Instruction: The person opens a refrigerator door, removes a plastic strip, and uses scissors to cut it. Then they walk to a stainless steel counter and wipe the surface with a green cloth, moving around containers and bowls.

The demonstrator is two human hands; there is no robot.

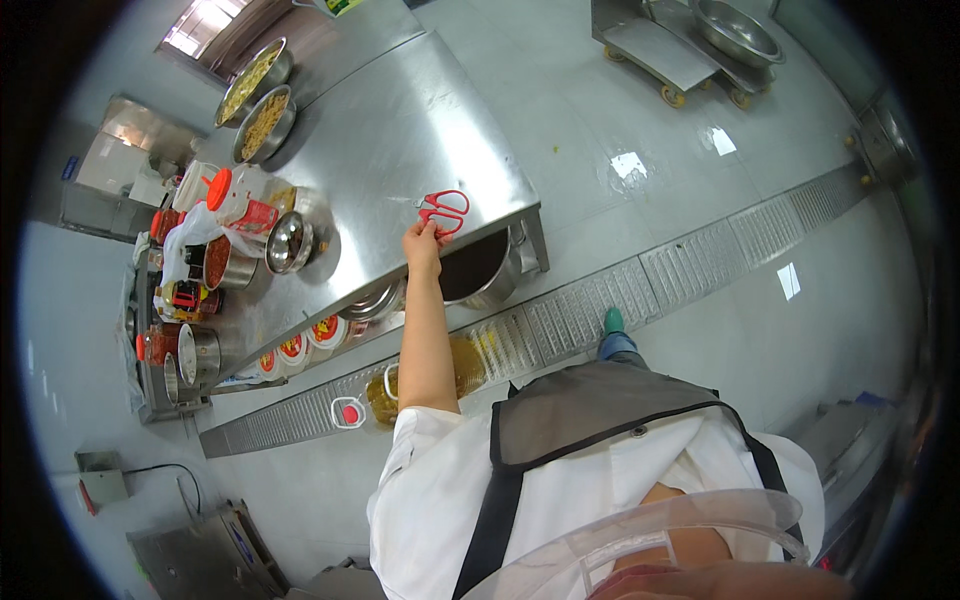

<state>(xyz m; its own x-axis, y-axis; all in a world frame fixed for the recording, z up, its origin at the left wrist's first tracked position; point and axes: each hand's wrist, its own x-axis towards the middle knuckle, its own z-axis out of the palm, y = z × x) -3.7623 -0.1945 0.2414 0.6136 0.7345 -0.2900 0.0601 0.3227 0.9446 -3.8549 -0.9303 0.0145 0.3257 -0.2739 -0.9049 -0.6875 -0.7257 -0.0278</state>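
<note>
My left hand reaches over the near edge of the steel table. Its fingers are closed at the lower red loop of a pair of scissors. The handles are toward the table's right end, and the short blades, hard to make out against the shiny steel, point left. To the left of that hand, a small steel bowl sits among jars and pots. My right hand is not in view.
Two steel bowls of food stand at the far left of the table. Beneath it are a large pot and several lidded tubs. A jug of yellowish oil stands by the floor drain grating. A wheeled cart is at the back right.
</note>
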